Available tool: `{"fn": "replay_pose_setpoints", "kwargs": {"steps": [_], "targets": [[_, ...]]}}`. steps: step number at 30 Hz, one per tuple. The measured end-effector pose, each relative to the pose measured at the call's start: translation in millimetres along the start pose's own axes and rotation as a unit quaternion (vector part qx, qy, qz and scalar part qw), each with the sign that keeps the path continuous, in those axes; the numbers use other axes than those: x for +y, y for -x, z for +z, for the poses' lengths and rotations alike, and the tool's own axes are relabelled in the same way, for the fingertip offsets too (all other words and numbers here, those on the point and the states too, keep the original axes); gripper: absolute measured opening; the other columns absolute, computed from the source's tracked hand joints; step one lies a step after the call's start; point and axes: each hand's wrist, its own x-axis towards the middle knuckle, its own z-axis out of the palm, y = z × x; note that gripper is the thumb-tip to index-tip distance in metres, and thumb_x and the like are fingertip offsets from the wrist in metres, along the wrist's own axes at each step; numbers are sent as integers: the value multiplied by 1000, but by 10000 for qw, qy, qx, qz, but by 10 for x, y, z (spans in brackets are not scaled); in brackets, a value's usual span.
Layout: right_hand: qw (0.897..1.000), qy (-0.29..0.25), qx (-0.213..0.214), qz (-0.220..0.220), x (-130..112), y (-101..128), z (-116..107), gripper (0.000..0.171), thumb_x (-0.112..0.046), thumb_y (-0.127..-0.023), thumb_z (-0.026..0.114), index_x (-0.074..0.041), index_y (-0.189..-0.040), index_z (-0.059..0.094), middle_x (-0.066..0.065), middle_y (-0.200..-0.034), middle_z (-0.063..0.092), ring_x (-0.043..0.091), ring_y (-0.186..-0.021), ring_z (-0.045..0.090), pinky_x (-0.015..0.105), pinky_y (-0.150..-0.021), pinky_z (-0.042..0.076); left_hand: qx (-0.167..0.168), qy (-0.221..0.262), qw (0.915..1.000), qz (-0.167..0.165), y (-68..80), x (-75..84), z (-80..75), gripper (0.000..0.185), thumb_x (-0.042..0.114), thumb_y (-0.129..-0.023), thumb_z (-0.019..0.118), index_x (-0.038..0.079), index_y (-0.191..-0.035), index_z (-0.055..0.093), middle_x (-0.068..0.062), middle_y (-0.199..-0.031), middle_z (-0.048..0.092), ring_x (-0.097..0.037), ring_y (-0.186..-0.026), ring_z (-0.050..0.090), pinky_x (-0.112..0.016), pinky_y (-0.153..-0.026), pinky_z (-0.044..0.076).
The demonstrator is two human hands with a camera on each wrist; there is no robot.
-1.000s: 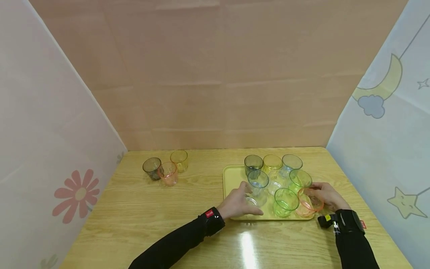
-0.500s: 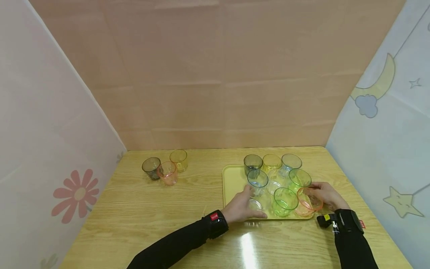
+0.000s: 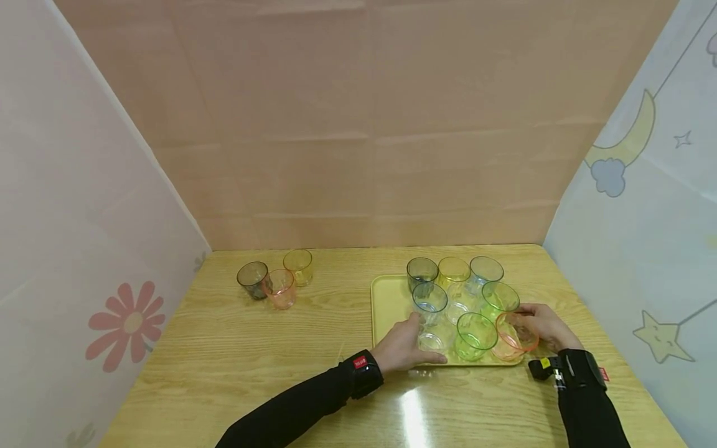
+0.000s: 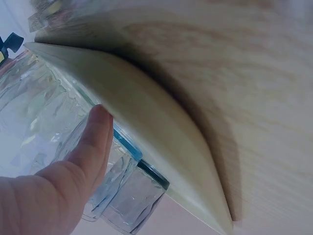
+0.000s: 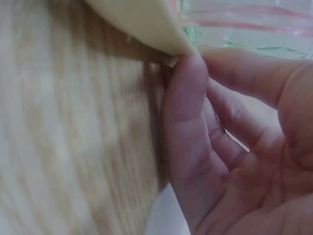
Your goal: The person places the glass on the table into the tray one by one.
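Here the person's left hand (image 3: 404, 347) is wrapping around a clear tumbler (image 3: 432, 341) at the near left of the yellow tray (image 3: 386, 298), thumb along the near side and fingers (image 4: 95, 134) lying against the ribbed wall next to the blue-rimmed tumbler (image 3: 430, 303). The right hand (image 3: 543, 326) is curling at the tray's right corner, fingers (image 5: 183, 98) touching the rim beside the pink tumbler (image 3: 514, 339); whether it is pinching the tumbler or only steadying the tray is not clear. The tray is sitting on the wooden table (image 3: 269, 367), carrying tightly packed tumblers, with two green tumblers (image 3: 476, 335) between the hands.

Doing this well probably means closing the left hand low on the clear tumbler and bringing it straight up, since its neighbours are nearly touching and a sideways pull could knock them. The right hand is best holding the tray still meanwhile. Three more tumblers (image 3: 274, 280) are standing well apart at the table's far left.
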Motion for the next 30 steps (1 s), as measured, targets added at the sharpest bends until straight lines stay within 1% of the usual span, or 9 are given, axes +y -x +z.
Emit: {"fn": "replay_pose_setpoints", "kwargs": {"steps": [3,5,7,10,14,17,21,26,30], "targets": [[9999,-84,-55,-26,-3,1,-3,28,-24,-101,55,4,-109,55,3,-76,49,12,-58,44,32,-54,42,100,-105,9999,62,-10,11,13,99,58,-69,82,2,-139,42,-19,-126,64,-22,-107,66,-26,-84,56],[9999,-157,-54,6,-5,0,-5,27,-24,-101,56,3,-105,54,3,-74,46,12,-57,42,31,-53,41,140,-150,9998,89,-16,11,20,97,60,-68,82,3,-136,44,-17,-119,67,-19,-99,68,-24,-77,56],[9999,-106,-63,-33,-1,-1,-4,27,-23,-101,56,4,-106,54,3,-74,46,13,-57,42,32,-53,41,160,-174,9997,104,-18,7,26,97,61,-67,82,3,-136,44,-16,-114,68,-17,-94,69,-23,-72,55],[10000,-14,26,17,8,1,4,30,-22,-100,57,6,-110,56,4,-77,49,13,-58,45,32,-54,42,121,-187,9997,142,-13,-6,20,99,61,-65,83,5,-136,44,-15,-114,68,-17,-95,68,-22,-73,55],[9999,75,98,26,17,1,14,34,-23,-100,57,8,-114,55,4,-78,52,14,-59,48,32,-56,45,21,-35,9999,103,14,-37,-60,98,52,-65,88,5,-139,44,-11,-123,66,-19,-107,65,-25,-84,54],[10000,40,24,2,17,1,13,34,-25,-101,56,7,-112,54,3,-75,49,14,-58,45,33,-55,43,-25,183,9998,24,42,-97,-171,91,38,-70,89,3,-141,43,-11,-127,63,-23,-111,64,-29,-87,54],[10000,-14,-2,-9,12,-2,0,32,-25,-101,56,6,-110,54,3,-72,45,14,-57,42,33,-54,41,92,626,9980,53,64,-222,-328,80,19,-81,81,-1,-145,38,-16,-133,59,-30,-114,63,-35,-89,55],[10000,17,62,-20,25,-31,-13,32,-23,-101,56,7,-111,54,3,-73,45,14,-58,43,34,-55,42,483,1347,9896,120,115,-393,-482,67,14,-88,73,-6,-143,41,-23,-130,59,-36,-115,62,-42,-94,53],[10000,-26,49,-1,35,-31,-15,31,-25,-101,57,5,-107,53,4,-73,45,14,-58,43,34,-55,42,832,1565,9840,189,174,-518,-570,61,14,-89,72,-9,-139,44,-27,-127,59,-38,-115,61,-45,-97,51]]}}
